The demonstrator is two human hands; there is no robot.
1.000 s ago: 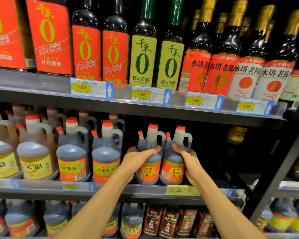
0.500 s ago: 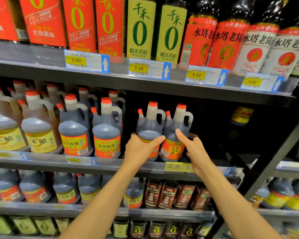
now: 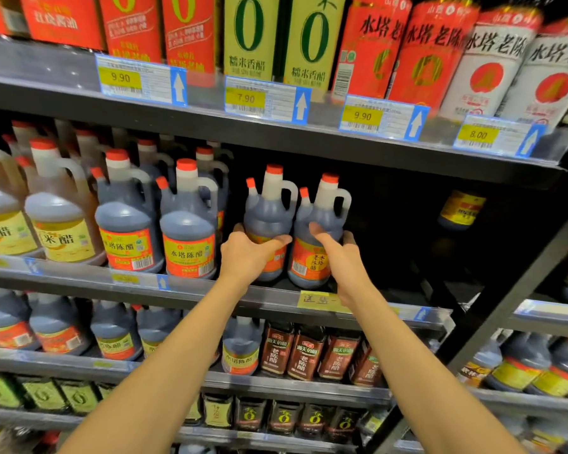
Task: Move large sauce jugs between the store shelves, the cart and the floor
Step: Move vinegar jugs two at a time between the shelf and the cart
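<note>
My left hand [image 3: 248, 253] grips one jug [image 3: 267, 221], right hand [image 3: 340, 257] its neighbour [image 3: 318, 244] on the shelf [image 3: 210, 291]; next I'd lift both off together

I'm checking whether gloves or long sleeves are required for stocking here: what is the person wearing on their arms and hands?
Nothing shows on either. The left hand and right hand are bare, with no gloves, rings, watch or wristband visible. Both forearms are uncovered as far as the bottom edge of the picture; no sleeve comes into view.
</note>
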